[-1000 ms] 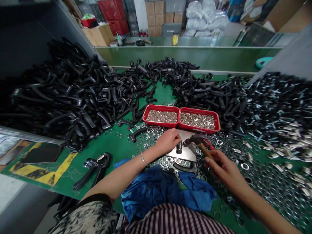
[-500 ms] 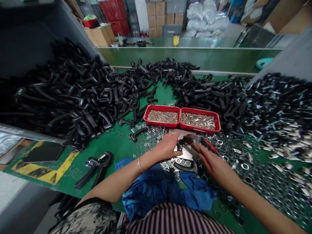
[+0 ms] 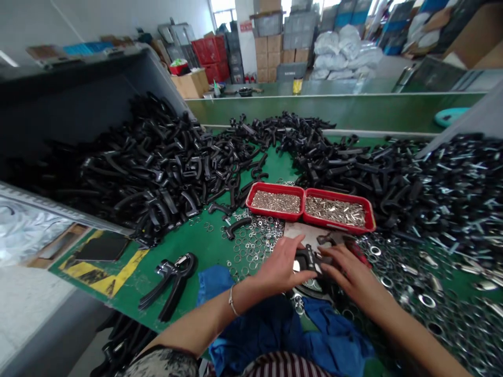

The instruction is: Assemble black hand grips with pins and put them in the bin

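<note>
Fingers of the left hand (image 3: 280,265) and right hand (image 3: 351,270) hold a black part (image 3: 309,255) between them; a hammer (image 3: 329,239) lies just beyond the right fingers, two red trays (image 3: 274,213) farther ahead.

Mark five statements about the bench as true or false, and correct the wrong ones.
1. Two red trays stand side by side on the green bench. True.
2. The right hand is inside one of the trays. False: it is at a small black part, nearer the person than the trays.
3. A bracelet is worn on the wrist of the left hand. True.
4. The black grip with a spring lies to the right of both hands. False: it lies to their left.
5. Blue cloth lies on the person's side of the trays. True.
</note>
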